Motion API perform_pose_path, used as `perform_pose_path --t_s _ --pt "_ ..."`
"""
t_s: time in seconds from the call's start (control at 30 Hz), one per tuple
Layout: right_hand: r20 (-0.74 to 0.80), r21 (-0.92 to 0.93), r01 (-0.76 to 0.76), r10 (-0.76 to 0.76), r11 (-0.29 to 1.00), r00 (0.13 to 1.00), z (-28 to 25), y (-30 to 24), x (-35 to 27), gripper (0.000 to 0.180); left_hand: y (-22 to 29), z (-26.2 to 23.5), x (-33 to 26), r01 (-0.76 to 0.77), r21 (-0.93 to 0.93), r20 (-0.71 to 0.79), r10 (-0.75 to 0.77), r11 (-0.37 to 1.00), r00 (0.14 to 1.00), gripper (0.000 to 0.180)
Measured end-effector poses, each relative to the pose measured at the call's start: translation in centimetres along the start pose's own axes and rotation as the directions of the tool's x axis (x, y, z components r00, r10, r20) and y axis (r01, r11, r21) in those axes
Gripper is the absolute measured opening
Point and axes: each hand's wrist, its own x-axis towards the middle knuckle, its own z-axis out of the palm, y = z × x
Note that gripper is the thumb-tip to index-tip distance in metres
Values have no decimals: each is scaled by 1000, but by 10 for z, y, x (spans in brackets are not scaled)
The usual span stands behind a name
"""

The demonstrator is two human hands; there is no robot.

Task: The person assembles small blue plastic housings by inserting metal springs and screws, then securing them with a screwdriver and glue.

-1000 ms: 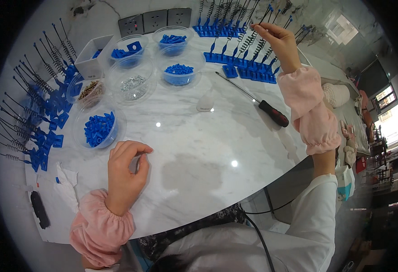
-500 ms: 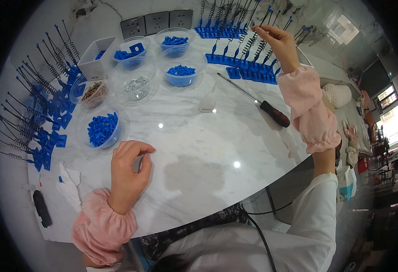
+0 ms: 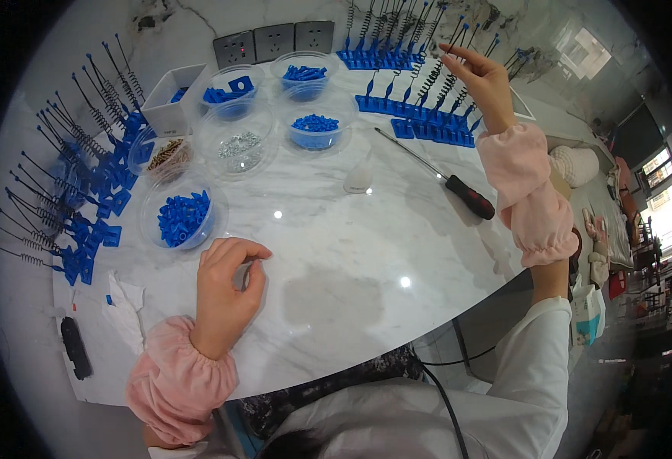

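Observation:
My left hand [image 3: 229,294] rests on the white marble-patterned table near its front edge. Its fingers curl loosely, with a gap between thumb and forefinger and nothing in it. At the far right, my right hand [image 3: 483,83] is raised beside the upper ends of black coil springs [image 3: 432,76] with blue tips. Thumb and forefinger point left and stand apart. One thin rod passes close by or behind them; contact cannot be made out. The springs rise from blue base plates [image 3: 420,111] set in rows. Closest to my left hand is a clear bowl of small blue parts [image 3: 183,218].
A screwdriver [image 3: 466,195] with a dark red and black handle lies right of centre, near a white nozzle-shaped piece [image 3: 358,180]. Several clear bowls hold blue parts, silver bits [image 3: 239,151] and brass-coloured screws [image 3: 168,154]. More blue spring pieces [image 3: 102,183] crowd the left edge, above crumpled tissue [image 3: 127,310].
The view has shifted slightly, so the table's things sit a little lower and further right. My right hand has risen a little relative to the springs. The left hand stays in place.

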Motion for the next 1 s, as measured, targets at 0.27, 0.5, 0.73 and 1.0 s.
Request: perform_pose_path --t_s 0.27,0.5,0.73,1.0 --pt "-244 -5 213 -208 977 947 -23 -26 -14 41 -1 2 1 -18 32 -21 18 999 1000 14" --pt "-613 -61 102 -118 993 781 -110 23 26 35 2 -3 -1 -45 79 -26 47 996 999 15" --pt "-250 -618 -217 73 756 966 -154 202 63 46 -1 1 2 -36 76 -49 39 996 998 13" --pt "-93 -728 -363 440 582 893 -122 237 77 42 -1 -1 -2 -44 66 -32 46 997 998 13"
